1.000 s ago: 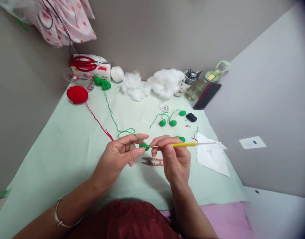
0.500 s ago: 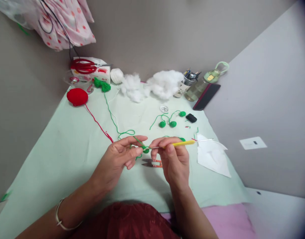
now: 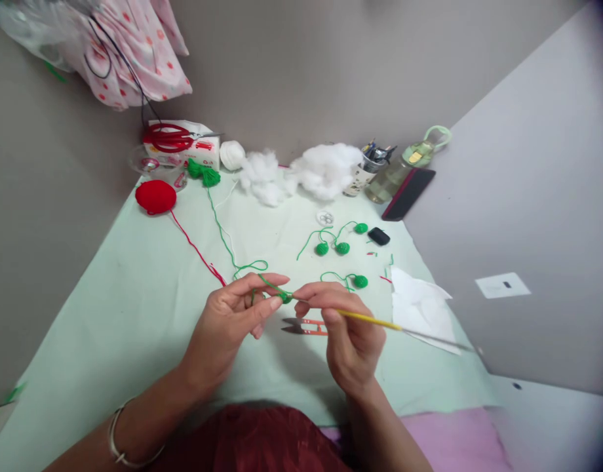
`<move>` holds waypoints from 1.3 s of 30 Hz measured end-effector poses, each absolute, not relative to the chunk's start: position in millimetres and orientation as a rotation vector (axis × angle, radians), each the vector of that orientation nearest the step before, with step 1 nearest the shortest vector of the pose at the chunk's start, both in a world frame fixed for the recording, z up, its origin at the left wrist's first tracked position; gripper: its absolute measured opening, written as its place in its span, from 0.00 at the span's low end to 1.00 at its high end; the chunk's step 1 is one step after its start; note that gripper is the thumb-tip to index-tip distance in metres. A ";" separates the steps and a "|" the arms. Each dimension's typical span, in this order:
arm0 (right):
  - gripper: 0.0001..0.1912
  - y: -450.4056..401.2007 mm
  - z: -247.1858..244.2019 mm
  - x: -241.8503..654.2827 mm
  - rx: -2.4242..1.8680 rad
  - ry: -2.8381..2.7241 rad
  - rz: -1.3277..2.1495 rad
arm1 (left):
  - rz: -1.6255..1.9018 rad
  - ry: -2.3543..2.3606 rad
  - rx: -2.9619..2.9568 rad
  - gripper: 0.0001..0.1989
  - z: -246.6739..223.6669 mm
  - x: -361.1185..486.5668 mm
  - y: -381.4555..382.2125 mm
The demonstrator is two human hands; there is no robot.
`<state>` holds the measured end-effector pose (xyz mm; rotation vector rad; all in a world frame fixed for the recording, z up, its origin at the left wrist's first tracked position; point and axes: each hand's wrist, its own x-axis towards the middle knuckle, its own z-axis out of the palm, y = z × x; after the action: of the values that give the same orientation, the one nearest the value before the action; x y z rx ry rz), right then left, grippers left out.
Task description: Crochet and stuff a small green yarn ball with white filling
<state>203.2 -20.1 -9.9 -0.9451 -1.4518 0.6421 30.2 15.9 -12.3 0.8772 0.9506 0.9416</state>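
Between the thumb and fingers of my left hand [image 3: 237,314] is a small green crochet piece [image 3: 284,297], partly hidden by the fingertips. Green yarn [image 3: 272,284] runs from it over my raised index finger. My right hand [image 3: 353,334] grips a crochet hook [image 3: 370,318] by its yellow handle, and the hook's thin metal tip meets the green piece. Its back end points right and down, blurred. Below the hands, orange thread snips [image 3: 306,326] lie on the cloth, their handle end partly covered by my right hand.
Several green crocheted balls [image 3: 342,248] with yarn tails lie beyond my right hand. White stuffing [image 3: 326,170], a red yarn ball [image 3: 156,196], red scissors [image 3: 168,137], a pen cup [image 3: 360,178], a bottle [image 3: 387,177] and a phone [image 3: 408,195] line the back. White paper [image 3: 422,308] lies right.
The hook's back end has swung down and toward the right as my right hand turned. My left hand stays nearly in place, still pinching the green piece.
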 end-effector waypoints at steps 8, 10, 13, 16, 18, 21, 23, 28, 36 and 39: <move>0.12 -16.7 -10.0 207.7 -0.933 -1.521 0.650 | 0.938 0.975 0.949 0.08 -18.0 29.3 14.2; 0.13 -16.6 -4.6 208.9 -0.934 -1.649 0.544 | 0.970 1.013 1.015 0.08 -14.6 29.6 15.4; 0.14 -13.6 9.4 209.4 -0.926 -1.838 0.317 | 1.046 1.022 1.104 0.07 -0.7 29.6 21.4; 0.14 -2.9 28.4 205.6 -0.888 -1.894 0.198 | 1.156 1.013 1.226 0.06 19.7 28.1 32.0; 0.13 8.5 41.5 199.3 -0.844 -1.792 0.255 | 1.274 1.019 1.374 0.07 32.6 26.3 40.1; 0.11 26.9 55.8 185.3 -0.848 -1.545 0.451 | 1.480 1.004 1.643 0.12 44.6 23.5 52.1; 0.11 36.6 57.7 175.8 -0.869 -1.452 0.483 | 1.593 0.995 1.789 0.14 46.4 22.3 59.6; 0.14 45.4 40.3 167.0 -0.694 -1.617 0.039 | 1.684 1.023 1.696 0.11 40.2 22.6 70.8; 0.11 53.1 45.0 170.7 -0.604 -1.341 0.757 | 1.663 1.023 1.684 0.12 40.3 14.7 58.9; 0.12 58.1 41.4 164.2 -0.563 -1.158 1.011 | 1.764 0.945 1.937 0.17 36.1 11.3 61.4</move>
<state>164.2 58.1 41.4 -0.5632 -1.1581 1.0108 11.3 61.4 36.1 1.9366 0.9452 1.7639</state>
